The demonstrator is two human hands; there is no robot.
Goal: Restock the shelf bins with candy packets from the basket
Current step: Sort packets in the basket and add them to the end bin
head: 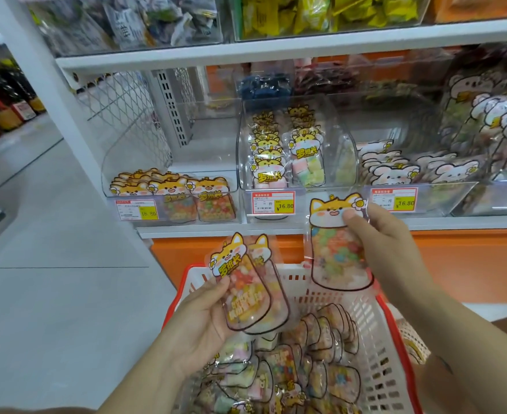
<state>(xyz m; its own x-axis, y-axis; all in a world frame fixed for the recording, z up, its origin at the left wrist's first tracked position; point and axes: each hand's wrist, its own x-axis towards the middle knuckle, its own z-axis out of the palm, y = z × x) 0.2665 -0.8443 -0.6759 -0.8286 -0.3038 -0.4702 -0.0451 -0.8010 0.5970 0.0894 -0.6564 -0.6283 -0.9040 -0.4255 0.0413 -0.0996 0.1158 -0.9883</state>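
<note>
My left hand point(198, 321) grips two overlapping candy packets point(246, 285) with a cartoon fox top, above the basket. My right hand point(386, 249) holds a single fox-topped candy packet point(334, 249) upright, thumb on its top, just below the shelf edge. The white and red basket point(377, 348) sits under both hands, with several more packets point(300, 369) inside. On the shelf, the left clear bin point(144, 180) is low on the same fox packets, and the middle bin point(288, 150) holds rows of marshmallow packets.
A right bin point(410, 174) holds white bear packets, with more further right. Price tags point(273, 203) reading 16.80 hang on the bin fronts. An upper shelf point(276, 46) carries full bins. An orange base panel point(470, 264) lies below; the grey aisle floor point(52, 294) spreads left.
</note>
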